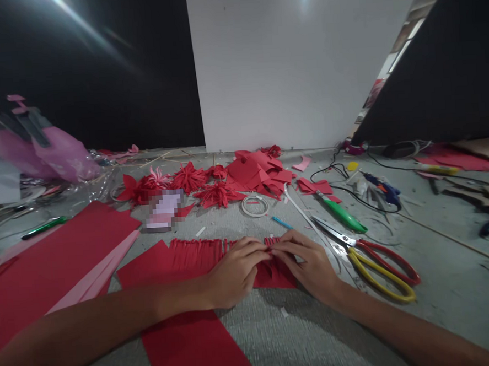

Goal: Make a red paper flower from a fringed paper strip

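A strip of red paper [191,258], cut into a fringe along its far edge, lies across the grey floor in front of me. My left hand [235,272] and my right hand [309,264] meet at its right end, fingers curled and pinching the fringed paper between them. A plain red sheet [192,346] lies under my left forearm.
Scissors with red and yellow handles [378,266] lie just right of my right hand, a green-handled cutter [341,213] beyond them. Finished red paper flowers [190,178] and red scraps [260,171] sit farther back, with a tape ring [255,205]. Large red sheets [54,261] lie left, a glue gun [383,188] right.
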A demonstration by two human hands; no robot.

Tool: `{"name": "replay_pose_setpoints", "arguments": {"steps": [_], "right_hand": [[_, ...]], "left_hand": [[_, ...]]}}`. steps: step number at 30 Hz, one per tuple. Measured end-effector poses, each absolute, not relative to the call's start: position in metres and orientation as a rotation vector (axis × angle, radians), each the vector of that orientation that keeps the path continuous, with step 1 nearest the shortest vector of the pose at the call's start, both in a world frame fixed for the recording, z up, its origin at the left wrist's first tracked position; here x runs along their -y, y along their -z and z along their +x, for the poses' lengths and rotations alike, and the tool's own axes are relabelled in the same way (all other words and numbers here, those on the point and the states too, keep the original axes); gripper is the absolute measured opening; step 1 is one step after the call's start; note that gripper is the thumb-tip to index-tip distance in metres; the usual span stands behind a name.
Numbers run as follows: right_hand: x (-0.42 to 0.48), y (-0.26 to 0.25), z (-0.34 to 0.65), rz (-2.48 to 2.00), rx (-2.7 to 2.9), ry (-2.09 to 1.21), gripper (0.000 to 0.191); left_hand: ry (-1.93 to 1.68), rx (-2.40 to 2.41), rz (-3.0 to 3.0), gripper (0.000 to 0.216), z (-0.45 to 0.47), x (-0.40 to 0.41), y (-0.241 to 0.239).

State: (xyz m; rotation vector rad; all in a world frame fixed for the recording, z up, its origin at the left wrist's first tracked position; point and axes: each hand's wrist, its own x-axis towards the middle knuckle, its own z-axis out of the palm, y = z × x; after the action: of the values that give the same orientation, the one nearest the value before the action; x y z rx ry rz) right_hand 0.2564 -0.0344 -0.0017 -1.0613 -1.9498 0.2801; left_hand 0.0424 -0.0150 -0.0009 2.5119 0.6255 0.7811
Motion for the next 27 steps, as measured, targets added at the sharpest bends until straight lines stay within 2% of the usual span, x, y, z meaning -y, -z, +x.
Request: {"name": "replay_pose_setpoints", "arguments": {"steps": [27], "right_hand": [[0.0333, 0.0036, 0.2567, -1.121, 1.965, -0.361, 0.017]], "left_hand": [[-0.806, -0.7, 2.483, 0.042, 0.043, 0.015, 0.0013]]}}
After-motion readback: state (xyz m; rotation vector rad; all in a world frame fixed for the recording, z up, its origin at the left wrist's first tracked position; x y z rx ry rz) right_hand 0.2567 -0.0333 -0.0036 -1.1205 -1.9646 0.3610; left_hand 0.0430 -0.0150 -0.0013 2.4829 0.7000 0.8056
